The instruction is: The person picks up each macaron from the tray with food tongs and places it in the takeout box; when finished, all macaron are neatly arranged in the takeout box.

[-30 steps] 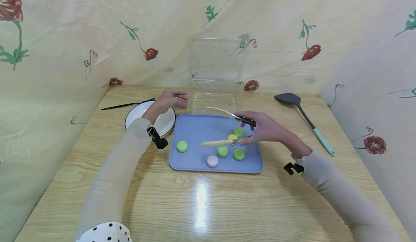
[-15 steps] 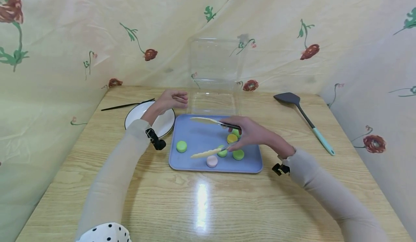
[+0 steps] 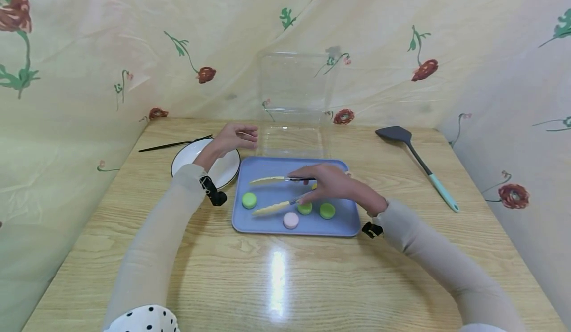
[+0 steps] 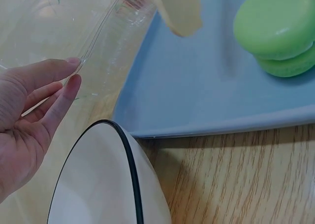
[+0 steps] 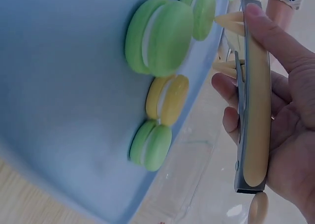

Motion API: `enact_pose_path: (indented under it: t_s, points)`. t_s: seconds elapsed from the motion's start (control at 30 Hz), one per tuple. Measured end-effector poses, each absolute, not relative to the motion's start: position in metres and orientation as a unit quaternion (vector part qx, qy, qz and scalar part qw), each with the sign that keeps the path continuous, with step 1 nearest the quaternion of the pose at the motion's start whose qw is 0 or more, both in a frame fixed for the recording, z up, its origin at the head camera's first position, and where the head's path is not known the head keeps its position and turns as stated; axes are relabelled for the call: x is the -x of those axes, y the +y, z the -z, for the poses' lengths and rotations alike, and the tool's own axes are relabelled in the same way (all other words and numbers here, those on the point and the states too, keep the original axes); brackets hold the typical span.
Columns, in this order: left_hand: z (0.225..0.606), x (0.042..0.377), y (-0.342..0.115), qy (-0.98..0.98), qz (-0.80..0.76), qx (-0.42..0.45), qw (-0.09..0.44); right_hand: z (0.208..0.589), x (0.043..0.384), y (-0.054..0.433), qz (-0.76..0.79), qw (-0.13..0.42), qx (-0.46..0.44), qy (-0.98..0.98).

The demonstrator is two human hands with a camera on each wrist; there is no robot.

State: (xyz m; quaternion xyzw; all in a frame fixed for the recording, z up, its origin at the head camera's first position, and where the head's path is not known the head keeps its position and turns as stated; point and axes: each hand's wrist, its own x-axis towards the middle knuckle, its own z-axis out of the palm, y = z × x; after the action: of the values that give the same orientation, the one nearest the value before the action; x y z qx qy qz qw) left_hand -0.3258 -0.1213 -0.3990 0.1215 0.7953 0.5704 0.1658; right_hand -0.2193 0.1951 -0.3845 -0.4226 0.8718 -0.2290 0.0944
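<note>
My right hand [image 3: 332, 181] grips a pair of tongs [image 5: 257, 111], their two pale yellow arms spread apart over the blue tray [image 3: 258, 231]. A light green macaron [image 3: 249, 200] lies just left of the tong tips, and a pale pink macaron [image 3: 291, 220] near the tray's front edge. More green macarons [image 3: 327, 210] lie under and beside the right hand. A yellow macaron [image 5: 170, 101], mostly hidden by that hand in the head view, shows in the right wrist view. My left hand [image 3: 232, 138] pinches the edge of a clear plastic box [image 3: 292, 141] with its lid up.
A white bowl [image 3: 225, 171] with a dark rim stands left of the tray, under the left forearm. Behind it lies a thin black utensil [image 3: 162, 146]. A spatula [image 3: 417, 156] with a mint handle lies at the right. A flowered cloth [image 3: 241, 34] hangs behind the table.
My right hand has moved left and toward the front with the spread tongs, lower over the tray. The left hand has stayed at the box.
</note>
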Motion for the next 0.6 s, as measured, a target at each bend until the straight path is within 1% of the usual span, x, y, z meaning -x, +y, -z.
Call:
enact_pose_path:
  t_s: [0.6]
  points:
    - [0.399, 0.326, -0.121, 0.798, -0.565, -0.12, 0.17, 0.386, 0.222, 0.18, 0.186, 0.102, 0.43, 0.877]
